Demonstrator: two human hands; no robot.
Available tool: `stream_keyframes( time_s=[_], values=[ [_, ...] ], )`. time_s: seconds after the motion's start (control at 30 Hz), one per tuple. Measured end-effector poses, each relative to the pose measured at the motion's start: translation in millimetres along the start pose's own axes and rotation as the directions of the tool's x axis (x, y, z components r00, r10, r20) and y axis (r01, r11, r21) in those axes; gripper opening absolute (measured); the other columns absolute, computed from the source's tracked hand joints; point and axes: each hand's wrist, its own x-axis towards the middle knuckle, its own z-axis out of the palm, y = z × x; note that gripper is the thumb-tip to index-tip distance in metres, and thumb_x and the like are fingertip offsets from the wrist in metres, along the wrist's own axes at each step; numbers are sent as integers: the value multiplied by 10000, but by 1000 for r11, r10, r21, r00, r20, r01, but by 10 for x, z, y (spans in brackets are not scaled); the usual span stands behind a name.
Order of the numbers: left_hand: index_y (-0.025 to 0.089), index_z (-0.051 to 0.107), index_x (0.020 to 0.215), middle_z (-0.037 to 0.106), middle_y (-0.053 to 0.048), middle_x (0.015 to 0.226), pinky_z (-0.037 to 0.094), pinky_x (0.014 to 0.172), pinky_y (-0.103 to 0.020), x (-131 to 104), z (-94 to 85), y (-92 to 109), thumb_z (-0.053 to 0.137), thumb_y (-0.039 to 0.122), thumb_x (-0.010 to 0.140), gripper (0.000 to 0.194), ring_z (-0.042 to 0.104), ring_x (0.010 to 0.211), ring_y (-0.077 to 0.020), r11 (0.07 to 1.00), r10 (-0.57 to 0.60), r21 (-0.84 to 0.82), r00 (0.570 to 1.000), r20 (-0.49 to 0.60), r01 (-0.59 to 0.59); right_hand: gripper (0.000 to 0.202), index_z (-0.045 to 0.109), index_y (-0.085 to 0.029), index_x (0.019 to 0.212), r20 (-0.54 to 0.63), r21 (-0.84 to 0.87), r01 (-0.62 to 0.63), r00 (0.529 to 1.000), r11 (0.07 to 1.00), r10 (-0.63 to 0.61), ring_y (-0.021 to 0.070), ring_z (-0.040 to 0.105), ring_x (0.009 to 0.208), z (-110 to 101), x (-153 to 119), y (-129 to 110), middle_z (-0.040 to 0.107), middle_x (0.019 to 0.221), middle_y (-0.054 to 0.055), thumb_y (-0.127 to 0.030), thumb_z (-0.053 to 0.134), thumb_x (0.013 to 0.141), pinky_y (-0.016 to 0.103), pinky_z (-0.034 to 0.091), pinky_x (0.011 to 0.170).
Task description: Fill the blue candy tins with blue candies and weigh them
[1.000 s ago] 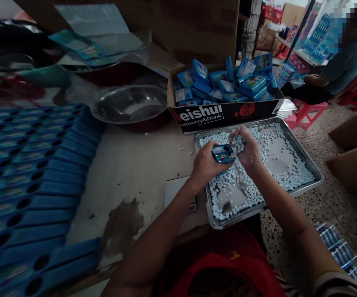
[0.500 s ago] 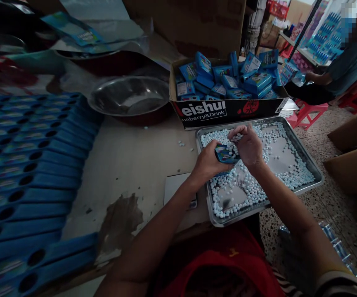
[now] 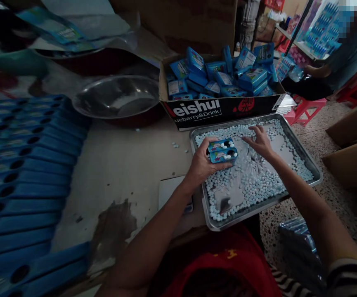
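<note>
My left hand is wrapped round two small blue candy boxes held side by side above the tray. Each box has a dark round hole in its upper face, with a few white candies lying on and around the holes. To the right, my right hand hovers over the metal tray with its fingers spread and nothing seen in them. Small pale round candies cover much of the tray, with bare metal patches between them.
Behind the tray stands a carton heaped with blue boxes. Rows of blue boxes with round holes fill the left side. A metal bowl sits behind the tabletop, and a seated person is at the far right.
My right hand has moved away from the boxes to the right, and its fingers have opened, letting go of candies. The boxes in my left hand are now turned with their holes in view.
</note>
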Motion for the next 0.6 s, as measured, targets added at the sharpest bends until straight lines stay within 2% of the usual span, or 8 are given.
stream_keyframes(
  time_s=[0.1,0.2,0.27,0.37,0.4,0.47,0.53,0.6],
  values=[
    [259,614,1221,744,-32,1146,625,963,-443,-80,-48,-2,1064,428,548,827,758,1063,-287,988,-54,-144,998,22,56,897,585,-129,1576,-15,-286,-116,993,951,117,473,440,1574,363,285,-33,491,1665,295,-779,708,970,626,346,1285],
    [269,596,1210,732,-13,1150,615,937,-413,-176,-87,-7,1056,372,524,832,745,1039,-260,974,-119,-190,992,43,125,1000,524,-35,1585,-77,-393,-160,987,906,141,543,336,1616,703,377,-298,407,1704,376,-800,699,965,691,285,1273],
    [263,594,1159,730,4,1073,599,900,-386,-219,-114,18,1044,347,531,778,735,989,-248,970,-191,-132,976,103,204,909,553,-18,1546,-74,-421,-136,991,897,116,540,375,1580,833,352,-477,456,1664,377,-750,654,1017,690,306,1253],
    [254,578,1111,708,22,935,564,794,-339,-240,-152,145,1027,364,567,714,713,883,-237,950,-307,0,935,178,312,545,648,-108,1469,61,-446,51,998,894,-26,470,479,1480,852,238,-645,587,1570,283,-517,544,1124,629,421,1179],
    [253,580,1109,703,21,920,549,765,-330,-240,-162,208,1021,362,574,702,707,866,-240,949,-314,60,930,189,308,461,676,-133,1434,131,-435,130,988,891,-80,448,502,1452,822,183,-670,617,1539,261,-442,512,1134,595,457,1145],
    [249,604,1120,714,1,953,540,770,-343,-239,-176,338,1002,334,602,659,713,893,-262,953,-262,203,948,181,224,374,717,-155,1355,264,-362,230,955,903,-137,411,557,1383,737,56,-682,665,1469,242,-351,501,1121,529,499,1087],
    [244,631,1135,737,-38,1052,555,853,-391,-241,-182,419,975,286,629,613,724,997,-305,937,-129,339,985,116,83,262,752,-163,1198,324,-178,149,942,973,-85,375,625,1272,638,-77,-652,722,1338,225,-313,586,1062,478,506,1050],
    [242,651,1157,742,-75,1157,557,965,-448,-244,-180,404,955,248,653,589,712,1122,-348,901,24,432,999,32,-35,138,723,-183,988,316,37,-58,948,998,43,321,675,1087,530,-188,-607,752,1125,182,-303,653,991,426,520,964]
  ],
)
